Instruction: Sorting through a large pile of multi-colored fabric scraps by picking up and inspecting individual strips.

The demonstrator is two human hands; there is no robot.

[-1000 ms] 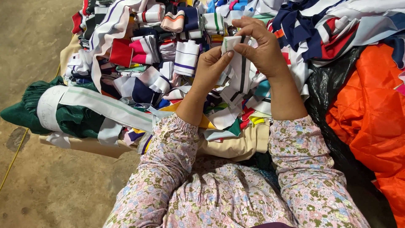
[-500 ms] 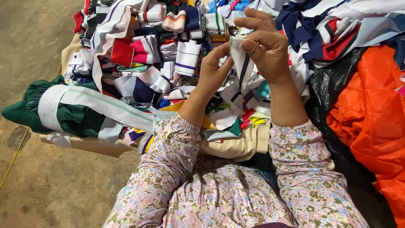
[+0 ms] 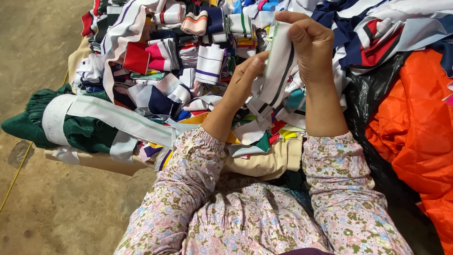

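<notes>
The bare floor (image 3: 52, 208) is brown and dusty. A big pile of striped cloth bands (image 3: 188, 61) lies on it. A green cloth bundle (image 3: 61, 123) sticks out at the pile's left edge. A thin yellow cord (image 3: 16, 174) lies on the floor beside it.

A single head-worn camera looks steeply down, close over the lap, apparently tilted slightly forward.

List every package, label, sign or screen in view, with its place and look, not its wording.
None shows: no package, label, sign or screen.
White striped strip: held between left hand and right hand, long, white with dark and green stripes.
Black plastic sheet: right, under orange cloth, crumpled, glossy.
</notes>
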